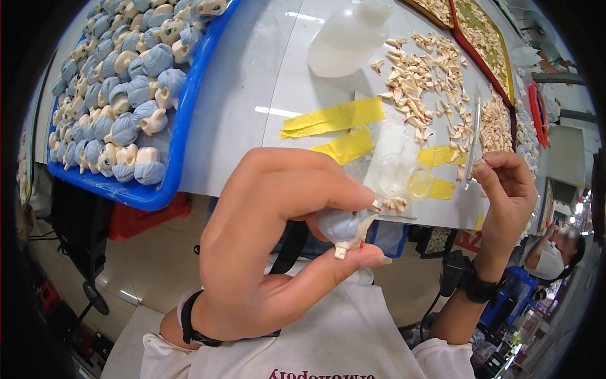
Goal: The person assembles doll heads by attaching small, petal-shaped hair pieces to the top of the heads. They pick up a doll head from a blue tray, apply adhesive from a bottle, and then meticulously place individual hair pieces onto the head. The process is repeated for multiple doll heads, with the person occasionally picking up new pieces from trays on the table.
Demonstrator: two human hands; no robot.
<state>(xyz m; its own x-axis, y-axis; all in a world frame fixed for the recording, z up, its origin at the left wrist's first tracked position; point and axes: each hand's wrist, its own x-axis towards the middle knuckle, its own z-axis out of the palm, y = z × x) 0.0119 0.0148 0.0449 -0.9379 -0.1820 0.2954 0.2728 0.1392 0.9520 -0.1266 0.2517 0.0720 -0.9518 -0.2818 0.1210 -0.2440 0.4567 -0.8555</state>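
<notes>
My left hand pinches a small doll head with light blue hair between thumb and fingers, in front of my chest. A cream peg sticks out at its lower end, with a red spot beside it. My right hand, off to the right at the table's edge, grips a slim silver metal tool, perhaps tweezers, pointing away from me. Between the hands lies a small clear jar on a pale board. Several tiny cream pieces with red tips lie beside the jar.
A blue tray full of similar doll heads stands at left. A translucent plastic bottle is at the back. Loose cream pieces cover the table near yellow tape strips. More trays line the right; another person sits farther off.
</notes>
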